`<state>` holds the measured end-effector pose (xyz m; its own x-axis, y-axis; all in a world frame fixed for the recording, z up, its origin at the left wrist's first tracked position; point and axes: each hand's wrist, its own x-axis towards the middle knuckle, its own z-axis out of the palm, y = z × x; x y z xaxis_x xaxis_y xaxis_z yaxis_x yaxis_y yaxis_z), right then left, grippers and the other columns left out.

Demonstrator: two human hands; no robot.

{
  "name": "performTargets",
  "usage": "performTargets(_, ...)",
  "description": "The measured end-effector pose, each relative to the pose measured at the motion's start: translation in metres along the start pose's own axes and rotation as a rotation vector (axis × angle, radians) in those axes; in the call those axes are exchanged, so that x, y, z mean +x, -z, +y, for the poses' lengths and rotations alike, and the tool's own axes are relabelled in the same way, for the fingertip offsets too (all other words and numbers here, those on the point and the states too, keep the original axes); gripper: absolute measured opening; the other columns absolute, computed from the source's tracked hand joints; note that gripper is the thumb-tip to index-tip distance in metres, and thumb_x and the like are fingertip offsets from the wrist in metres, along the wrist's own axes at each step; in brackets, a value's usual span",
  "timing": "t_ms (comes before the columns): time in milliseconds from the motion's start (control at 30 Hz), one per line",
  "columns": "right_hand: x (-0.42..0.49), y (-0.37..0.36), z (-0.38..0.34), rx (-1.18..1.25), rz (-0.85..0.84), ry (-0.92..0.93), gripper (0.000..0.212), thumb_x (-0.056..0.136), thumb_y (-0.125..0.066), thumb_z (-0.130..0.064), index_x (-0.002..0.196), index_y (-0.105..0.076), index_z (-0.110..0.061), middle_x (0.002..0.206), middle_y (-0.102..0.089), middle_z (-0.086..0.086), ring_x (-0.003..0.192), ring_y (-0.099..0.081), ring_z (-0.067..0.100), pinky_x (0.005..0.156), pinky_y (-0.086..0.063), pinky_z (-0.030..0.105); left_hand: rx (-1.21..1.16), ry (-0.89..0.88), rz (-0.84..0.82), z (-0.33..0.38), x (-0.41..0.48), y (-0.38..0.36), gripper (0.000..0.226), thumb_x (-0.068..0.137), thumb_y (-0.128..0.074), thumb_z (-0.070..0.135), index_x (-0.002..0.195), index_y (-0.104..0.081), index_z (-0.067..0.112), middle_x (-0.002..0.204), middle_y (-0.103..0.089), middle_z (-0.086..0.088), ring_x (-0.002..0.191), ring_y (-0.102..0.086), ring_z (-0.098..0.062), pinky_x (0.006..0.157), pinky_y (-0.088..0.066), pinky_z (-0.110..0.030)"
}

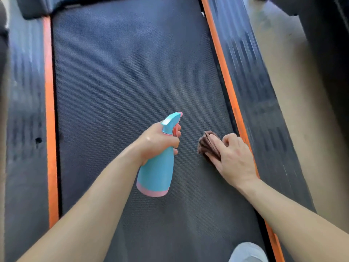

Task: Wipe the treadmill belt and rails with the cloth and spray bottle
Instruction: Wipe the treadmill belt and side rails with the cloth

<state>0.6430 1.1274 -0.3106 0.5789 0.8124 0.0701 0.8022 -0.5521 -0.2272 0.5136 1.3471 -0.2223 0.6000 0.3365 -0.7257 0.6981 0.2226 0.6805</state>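
Left hand wrapped round the neck of the teal-and-pink spray bottle, fingers curled on the pink trigger, nozzle aimed up-belt; bottle opaque, contents not readable. Right hand pinches a bunched brown cloth against the treadmill belt, just beside the right orange strip. Ribbed right side rail beyond; left rail opposite. Grey knee at bottom edge.

The left hand holds the blue spray bottle above the treadmill belt. The right hand presses the brown cloth on the belt.
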Motion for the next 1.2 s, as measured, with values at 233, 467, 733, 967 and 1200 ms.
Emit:
performTargets(233,0.002,-0.029,-0.024,-0.007,0.004,0.001,0.056,0.089,-0.051,-0.056,0.132,-0.063,-0.021,0.096,-0.048,0.006,0.078,-0.05,0.03,0.063,-0.047,0.039,0.142,-0.02,0.048,-0.008,0.001,0.004,0.035,0.067,-0.064,0.01,0.102,-0.068,0.014,0.097,-0.068,0.002,0.067,-0.067,-0.015,0.074,-0.065,-0.036)
performTargets(467,0.022,-0.028,-0.02,0.051,0.088,0.052,0.054,0.091,-0.053,-0.055,0.131,-0.064,-0.02,0.098,-0.048,0.007,0.078,-0.05,0.03,0.066,-0.048,0.04,0.126,-0.004,0.191,-0.017,-0.006,0.013,0.022,0.061,-0.063,0.023,0.083,-0.064,0.026,0.083,-0.069,0.004,0.066,-0.075,-0.017,0.084,-0.064,-0.049)
performTargets(733,0.189,-0.038,-0.028,-0.028,0.026,0.031,0.051,0.094,-0.052,-0.06,0.136,-0.053,-0.03,0.113,-0.05,0.012,0.1,-0.053,0.036,0.082,-0.049,0.046,0.152,-0.048,0.158,-0.022,-0.009,0.037,0.051,0.078,-0.067,0.009,0.124,-0.066,0.032,0.116,-0.072,0.006,0.072,-0.077,-0.013,0.067,-0.055,-0.017)
performTargets(967,0.187,-0.041,-0.055,-0.063,0.032,0.057,0.053,0.093,-0.044,-0.061,0.133,-0.053,-0.026,0.113,-0.051,0.012,0.1,-0.052,0.036,0.077,-0.046,0.047,0.17,-0.049,0.175,-0.018,-0.013,0.058,0.055,0.077,-0.067,0.01,0.125,-0.066,0.036,0.112,-0.073,0.007,0.078,-0.077,-0.016,0.078,-0.057,-0.022)
performTargets(1200,0.152,-0.05,-0.048,-0.078,0.024,0.265,0.054,0.091,-0.046,-0.06,0.133,-0.056,-0.027,0.103,-0.053,0.01,0.086,-0.053,0.034,0.064,-0.051,0.044,0.068,-0.017,0.212,-0.035,-0.006,0.071,0.059,0.079,-0.066,0.007,0.12,-0.065,0.048,0.113,-0.072,0.011,0.079,-0.078,-0.023,0.073,-0.06,-0.031)
